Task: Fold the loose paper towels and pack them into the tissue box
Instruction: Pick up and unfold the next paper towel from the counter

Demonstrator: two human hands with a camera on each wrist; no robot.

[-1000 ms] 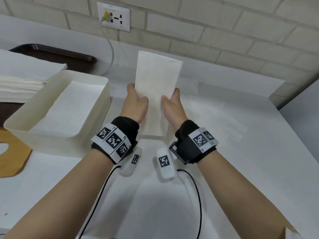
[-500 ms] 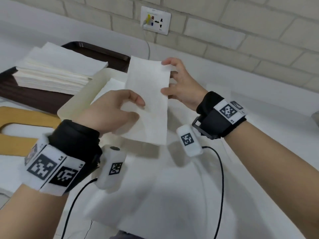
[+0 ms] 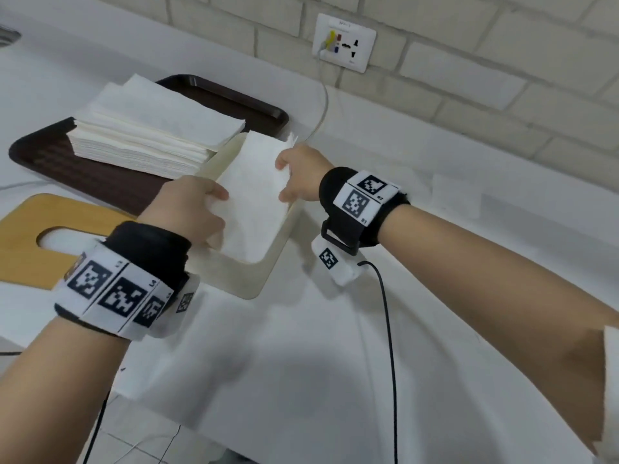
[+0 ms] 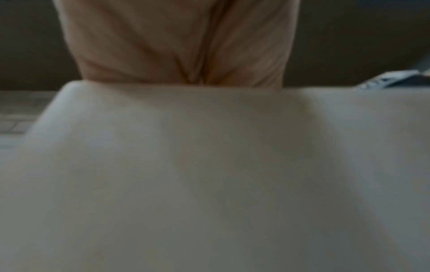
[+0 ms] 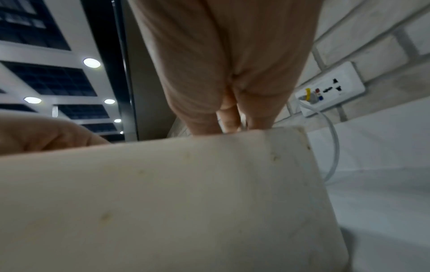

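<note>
A folded white paper towel [image 3: 254,202] lies tilted over the open top of the cream tissue box [image 3: 249,279], its far end sticking up past the far rim. My left hand [image 3: 217,209] pinches the towel's left edge, thumb on top. At the far right edge my right hand [image 3: 284,179] holds it between fingers and thumb. In the left wrist view the left hand [image 4: 181,46] reaches over the box wall [image 4: 209,165], fingertips hidden behind it. The right wrist view shows the right hand [image 5: 228,73] dipping behind the box wall [image 5: 163,202].
A tall stack of loose paper towels [image 3: 150,128] sits on a dark brown tray [image 3: 50,155] left of the box. A wooden board [image 3: 26,236] lies in front of the tray. A wall socket [image 3: 345,41] with a white cable [image 3: 323,105] is behind.
Both hands have carried the folded towel leftward from the table's middle to the box and lowered it onto the opening. The towel went from upright to nearly flat.
</note>
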